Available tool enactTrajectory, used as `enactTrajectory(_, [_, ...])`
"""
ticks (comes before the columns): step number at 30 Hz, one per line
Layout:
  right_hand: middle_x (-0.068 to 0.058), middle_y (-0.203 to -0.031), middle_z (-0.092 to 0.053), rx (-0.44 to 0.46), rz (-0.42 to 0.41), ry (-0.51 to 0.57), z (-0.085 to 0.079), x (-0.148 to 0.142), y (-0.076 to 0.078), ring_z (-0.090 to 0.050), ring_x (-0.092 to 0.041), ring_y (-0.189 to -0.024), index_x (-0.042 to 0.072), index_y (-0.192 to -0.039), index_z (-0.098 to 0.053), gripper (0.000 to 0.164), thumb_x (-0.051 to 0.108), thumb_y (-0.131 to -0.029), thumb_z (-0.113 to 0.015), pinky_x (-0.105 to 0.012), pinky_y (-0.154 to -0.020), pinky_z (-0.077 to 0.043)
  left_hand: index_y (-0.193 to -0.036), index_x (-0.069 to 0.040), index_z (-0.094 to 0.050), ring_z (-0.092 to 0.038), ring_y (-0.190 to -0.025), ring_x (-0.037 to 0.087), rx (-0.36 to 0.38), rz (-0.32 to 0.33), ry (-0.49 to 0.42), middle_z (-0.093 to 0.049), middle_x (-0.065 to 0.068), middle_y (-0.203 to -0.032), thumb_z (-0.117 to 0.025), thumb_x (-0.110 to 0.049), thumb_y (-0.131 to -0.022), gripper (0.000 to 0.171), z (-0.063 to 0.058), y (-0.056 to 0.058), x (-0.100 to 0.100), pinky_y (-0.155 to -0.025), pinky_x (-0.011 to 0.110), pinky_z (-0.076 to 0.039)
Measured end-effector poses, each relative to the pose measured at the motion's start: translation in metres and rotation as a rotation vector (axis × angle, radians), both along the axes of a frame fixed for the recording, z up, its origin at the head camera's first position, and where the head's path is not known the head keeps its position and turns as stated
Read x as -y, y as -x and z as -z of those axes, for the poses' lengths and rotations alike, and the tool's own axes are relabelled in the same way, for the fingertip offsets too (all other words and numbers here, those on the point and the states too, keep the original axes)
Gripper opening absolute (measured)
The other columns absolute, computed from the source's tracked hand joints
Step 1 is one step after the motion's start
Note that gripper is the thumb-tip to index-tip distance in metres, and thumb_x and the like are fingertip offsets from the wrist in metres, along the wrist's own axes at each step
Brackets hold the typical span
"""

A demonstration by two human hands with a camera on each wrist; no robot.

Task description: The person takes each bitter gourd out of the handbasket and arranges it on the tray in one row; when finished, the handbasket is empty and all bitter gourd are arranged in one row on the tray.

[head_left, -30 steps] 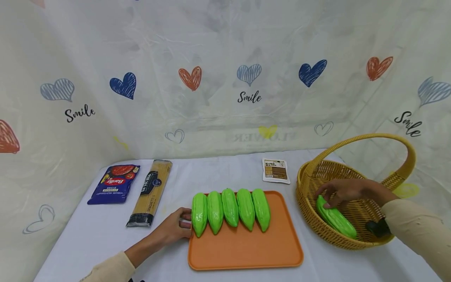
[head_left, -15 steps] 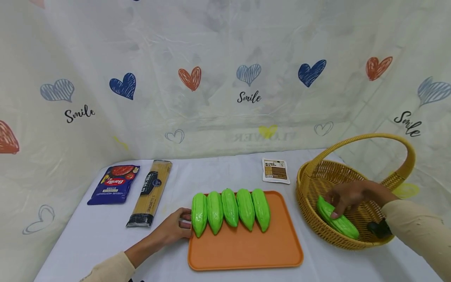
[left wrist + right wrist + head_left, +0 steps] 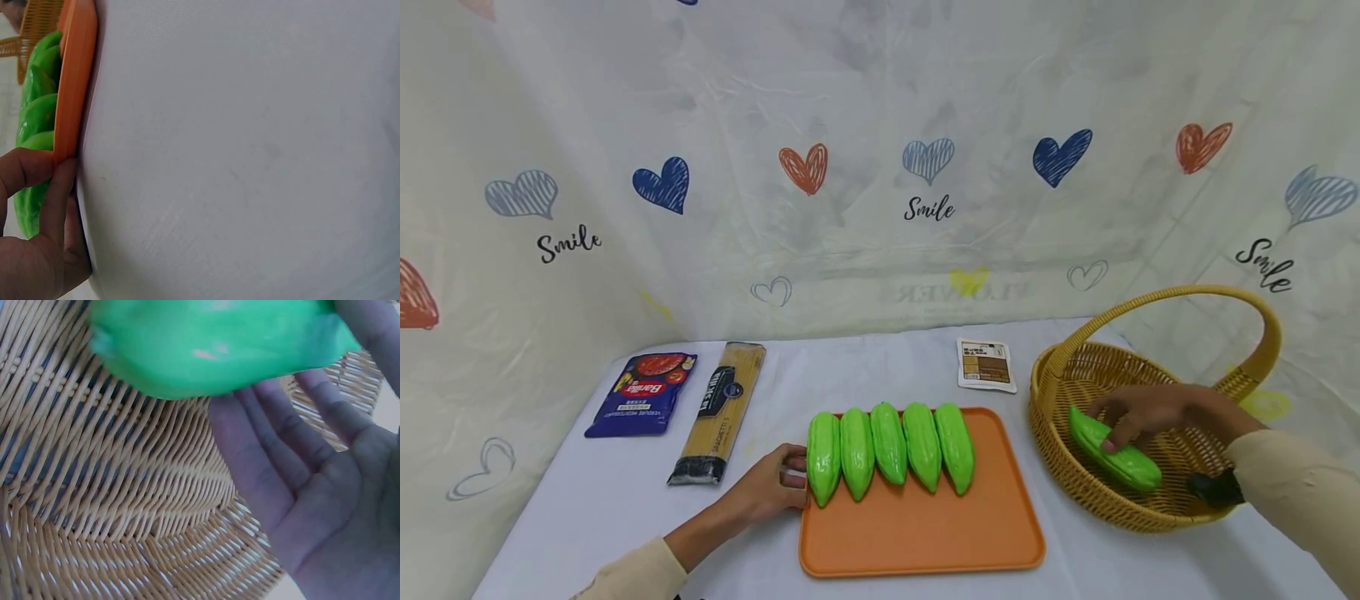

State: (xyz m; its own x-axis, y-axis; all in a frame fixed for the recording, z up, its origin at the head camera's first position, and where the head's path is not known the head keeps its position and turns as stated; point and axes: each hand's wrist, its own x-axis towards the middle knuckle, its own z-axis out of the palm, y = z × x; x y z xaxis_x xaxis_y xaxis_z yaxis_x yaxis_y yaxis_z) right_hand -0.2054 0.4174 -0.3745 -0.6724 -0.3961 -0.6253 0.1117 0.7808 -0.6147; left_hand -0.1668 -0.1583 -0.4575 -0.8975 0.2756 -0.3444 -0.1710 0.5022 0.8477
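Observation:
My right hand (image 3: pixel 1157 417) is inside the wicker basket (image 3: pixel 1051 454), gripping a bright green bitter melon (image 3: pixel 1116 457) with the thumb on its near side and the fingers on the far side. In the right wrist view that bitter melon (image 3: pixel 206 350) appears lifted off the woven bottom. Several similar bitter melons (image 3: pixel 891 446) lie side by side along the back of the orange tray (image 3: pixel 925 533). At the tray's left rim, my left hand (image 3: pixel 771 483) pinches the edge; the left wrist view shows thumb and fingers on the tray wall (image 3: pixel 75 81).
A blue Barilla pouch (image 3: pixel 642 396) and a spaghetti pack (image 3: pixel 718 412) lie at the left on the white tablecloth (image 3: pixel 865 367). Behind the tray is a small white and brown packet (image 3: pixel 987 365). The basket's tall handle (image 3: pixel 1187 290) arches over its opening.
My right hand has closed its grip on the bitter melon in the basket and raised it slightly, its near end shifting. The left hand and the tray have stayed put.

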Motion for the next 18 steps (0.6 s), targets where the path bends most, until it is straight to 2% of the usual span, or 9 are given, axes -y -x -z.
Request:
enactTrajectory(11, [-0.029, -0.141, -0.044, -0.117, 0.011, 0.065, -0.018, -0.004, -0.01, -0.056, -0.03, -0.113, -0.002, -0.147, -0.042, 0.064, 0.025, -0.095, -0.066, -0.04, -0.084, -0.055, -0.142, 0.003, -0.043, -0.063, -0.105, 0.022, 0.005, 0.006, -0.021, -0.056, 0.014, -0.125, -0.08, -0.002, -0.075, 0.077, 0.001, 0.0, 0.0, -0.082, 0.035, -0.061])
enactTrajectory(18, [-0.024, -0.146, -0.042, -0.16, 0.034, 0.059, -0.029, -0.004, -0.017, -0.055, -0.016, -0.105, 0.002, -0.152, -0.038, 0.065, 0.028, -0.098, -0.061, -0.031, -0.081, -0.052, -0.142, 0.003, -0.043, -0.063, -0.105, 0.021, 0.001, 0.012, -0.023, -0.056, 0.014, -0.125, -0.08, -0.003, -0.075, 0.077, 0.002, 0.001, 0.0, -0.082, 0.035, -0.061])
